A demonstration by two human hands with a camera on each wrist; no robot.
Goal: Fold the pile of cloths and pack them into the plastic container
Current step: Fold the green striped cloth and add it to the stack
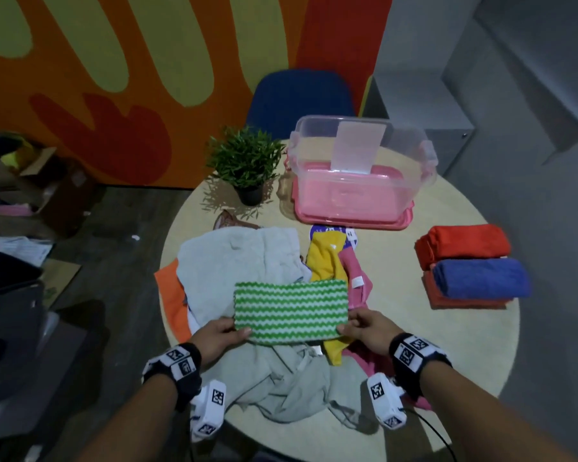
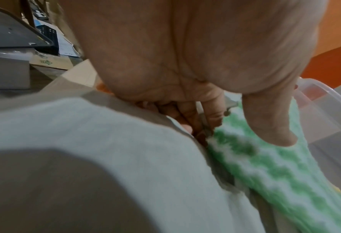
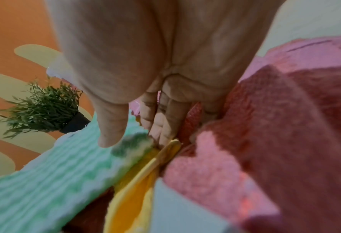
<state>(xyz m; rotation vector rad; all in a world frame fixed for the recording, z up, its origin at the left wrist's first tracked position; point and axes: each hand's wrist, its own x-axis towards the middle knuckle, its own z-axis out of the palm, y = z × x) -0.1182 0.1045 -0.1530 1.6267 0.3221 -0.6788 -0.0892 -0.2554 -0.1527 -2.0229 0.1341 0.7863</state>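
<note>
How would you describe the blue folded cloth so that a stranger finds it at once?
Start at the round table and go to its right edge, away from the loose pile. There lies a small stack of folded cloths; the blue folded cloth rests on top at the near side. Its neighbours, the red folded cloths, are all red.

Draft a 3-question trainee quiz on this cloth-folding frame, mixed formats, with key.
1. True or false: the plastic container already holds a folded cloth.
2. Multiple choice: the green-and-white cloth is held by A) the left hand alone, B) the right hand alone, C) both hands, each pinching one near corner.
3. Fill in: on the folded stack at the table's right, the blue cloth lies just in front of the ___ cloth.

Key: 1 false, no cloth shows inside it; 2 C; 3 red.
</note>
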